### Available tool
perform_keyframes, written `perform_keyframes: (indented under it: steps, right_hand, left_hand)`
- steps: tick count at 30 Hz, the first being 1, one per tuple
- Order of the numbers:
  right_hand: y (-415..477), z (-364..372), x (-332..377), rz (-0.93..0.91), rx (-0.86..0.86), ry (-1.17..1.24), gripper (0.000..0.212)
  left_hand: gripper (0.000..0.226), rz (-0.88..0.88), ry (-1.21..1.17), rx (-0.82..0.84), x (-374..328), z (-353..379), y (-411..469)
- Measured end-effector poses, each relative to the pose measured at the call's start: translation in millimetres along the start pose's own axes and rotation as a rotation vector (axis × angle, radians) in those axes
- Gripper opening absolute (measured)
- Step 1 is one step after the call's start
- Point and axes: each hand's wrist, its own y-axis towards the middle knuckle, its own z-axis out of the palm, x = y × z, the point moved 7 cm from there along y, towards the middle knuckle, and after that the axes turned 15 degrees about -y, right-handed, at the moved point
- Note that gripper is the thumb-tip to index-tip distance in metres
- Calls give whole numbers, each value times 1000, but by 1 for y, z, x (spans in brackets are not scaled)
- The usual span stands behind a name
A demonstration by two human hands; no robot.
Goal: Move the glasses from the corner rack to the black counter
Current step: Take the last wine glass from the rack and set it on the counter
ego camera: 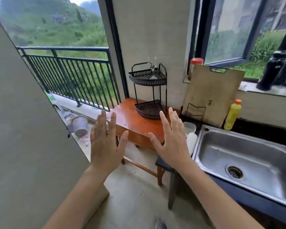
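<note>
Clear stemmed glasses stand upright on top tier of corner rack, far, above both hands. Left hand and right hand spread flat, empty, apart. Right nearer; black counter right.

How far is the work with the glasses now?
Nothing looks done: the glasses stand on the corner rack, top shelf. Nothing is in hand: the left hand and right hand are open and empty. Left: carrying the glasses to the black counter.
</note>
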Motion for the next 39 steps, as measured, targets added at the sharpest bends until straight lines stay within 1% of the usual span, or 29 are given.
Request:
perform_keyframes:
  steps: [3,5,9,15,20,24,27,29,31,33,35,37,39]
  right_hand:
    - [67,41,-23,50,-5,20,76]
    - [116,56,-35,63,-31,31,76]
    - [208,66,-54,95,-81,18,77]
    - [304,108,-74,184,-60,89,80]
    - [361,151,-93,304,-67,108,85]
    - [401,177,-107,415,-107,73,87]
    - [434,200,-112,496,-78,66,87]
    - [456,214,-113,507,-55,29,89]
    - [476,228,-113,528,-30,19,90]
    - [492,241,-114,553,-16,23,92]
    - [507,253,-117,572,-4,38,93]
    - [516,262,-118,581,-10,92,88]
    - [518,267,-121,580,-44,142,73]
  left_hand:
    - [73,24,21,52,22,43,75]
    - [72,48,19,81,30,63,128]
    - [70,131,10,58,36,80,225]
    - [68,167,-62,62,72,122,328]
    - [69,207,-119,176,112,192,411]
    - [68,280,-92,298,133,252,475]
    - [68,312,-71,423,148,292,508]
    - [69,335,-34,495,160,314,518]
    - [75,319,-11,559,170,329,522]
    - [79,312,-7,590,173,337,521]
    - [76,320,-3,617,173,342,521]
    - [75,322,15,639,175,346,521]
    - [73,330,22,640,176,347,522]
